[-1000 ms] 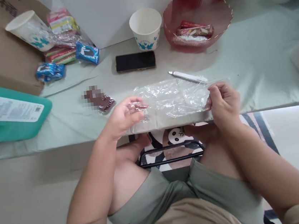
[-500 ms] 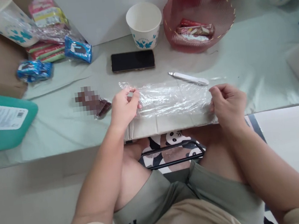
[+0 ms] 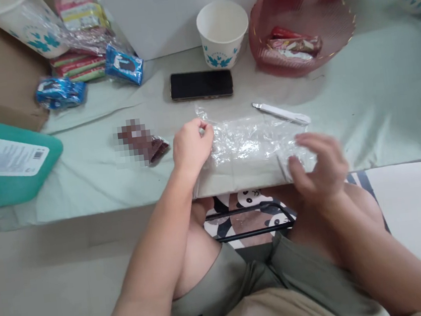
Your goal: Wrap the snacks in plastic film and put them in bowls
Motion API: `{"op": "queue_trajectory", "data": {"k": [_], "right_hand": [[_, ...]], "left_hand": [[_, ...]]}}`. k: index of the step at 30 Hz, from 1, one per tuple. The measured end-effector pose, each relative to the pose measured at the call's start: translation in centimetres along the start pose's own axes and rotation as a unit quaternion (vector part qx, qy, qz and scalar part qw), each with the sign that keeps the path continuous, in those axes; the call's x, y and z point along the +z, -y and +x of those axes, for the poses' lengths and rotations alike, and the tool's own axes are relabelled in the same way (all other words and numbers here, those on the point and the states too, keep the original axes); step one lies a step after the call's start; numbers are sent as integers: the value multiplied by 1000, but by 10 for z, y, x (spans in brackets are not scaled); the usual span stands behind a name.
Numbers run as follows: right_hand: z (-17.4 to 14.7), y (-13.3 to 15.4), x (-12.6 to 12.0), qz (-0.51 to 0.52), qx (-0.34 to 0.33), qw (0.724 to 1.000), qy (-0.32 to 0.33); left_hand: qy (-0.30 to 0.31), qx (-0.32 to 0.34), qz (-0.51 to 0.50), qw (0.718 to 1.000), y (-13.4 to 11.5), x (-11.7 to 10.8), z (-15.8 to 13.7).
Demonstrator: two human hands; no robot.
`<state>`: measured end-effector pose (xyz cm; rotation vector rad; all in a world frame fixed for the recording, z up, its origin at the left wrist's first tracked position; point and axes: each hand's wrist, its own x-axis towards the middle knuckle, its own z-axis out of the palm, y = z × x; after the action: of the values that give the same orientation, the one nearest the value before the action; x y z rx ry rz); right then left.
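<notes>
i see the left hand (image 3: pixel 192 144) pinching the clear film (image 3: pixel 245 144) at 9 o'clock, probably to steady it. at 4 o'clock, the right hand (image 3: pixel 321 165) is loosely spread.

Plastic film (image 3: pixel 244 141): clear, thin and glossy, creased throughout, with bright glare across the middle. Roughly oblong, spread out with its long side running left to right, at the centre of the frame near the front edge of the worktop (image 3: pixel 384 118). Left end gripped by the left hand (image 3: pixel 193 147); a crumpled corner projects above it. Right end partly blurred; exact outline there unclear.
</notes>
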<state>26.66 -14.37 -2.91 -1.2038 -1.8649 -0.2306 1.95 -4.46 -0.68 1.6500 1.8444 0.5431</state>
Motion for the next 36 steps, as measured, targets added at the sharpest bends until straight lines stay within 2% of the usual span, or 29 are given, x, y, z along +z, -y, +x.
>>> {"op": "queue_trajectory", "data": {"k": [3,6,9,10,12,14,17,19,21,23,24,26,27,28,30,31,33,35,36], "right_hand": [[-7,29,11,49,-60,990,120],[-13,41,20,8,-23,973,230],[-13,39,23,-17,26,954,297],[-13,38,22,-12,29,949,312],[-13,39,21,3,12,942,337],[-15,42,21,9,-20,939,343],[-17,46,19,60,-50,946,314],[-13,47,13,180,-49,943,276],[-2,47,1,331,4,917,221],[16,49,-13,453,138,864,168],[26,49,-19,492,230,824,158],[48,49,-24,524,403,729,176],[57,48,-21,518,465,693,188],[65,46,-15,503,507,676,181],[72,37,6,471,523,691,164],[71,32,19,456,522,707,141],[66,20,44,430,538,717,104],[60,12,61,398,553,726,91],[58,10,66,384,551,735,93]], "left_hand": [[-16,8,55,998,-1,5,-2],[-77,33,47,995,6,13,1],[-172,123,-28,977,15,21,6],[-192,147,-49,969,17,22,8],[-193,164,-83,964,20,19,10],[-167,142,-122,968,20,12,13],[-131,96,-208,964,18,-3,17],[-102,89,-266,954,18,-10,16],[-29,101,-324,940,17,-14,12],[87,123,-383,912,15,-12,4],[149,133,-410,890,12,-10,0],[257,144,-456,840,5,-4,-10],[296,143,-474,817,1,-2,-14],[327,138,-486,799,-4,0,-17],[356,125,-502,778,-11,3,-20],[362,122,-506,773,-13,3,-19],[365,121,-510,769,-15,4,-16],[361,125,-496,780,-13,6,-12],[349,125,-480,795,-12,8,-9]]}}
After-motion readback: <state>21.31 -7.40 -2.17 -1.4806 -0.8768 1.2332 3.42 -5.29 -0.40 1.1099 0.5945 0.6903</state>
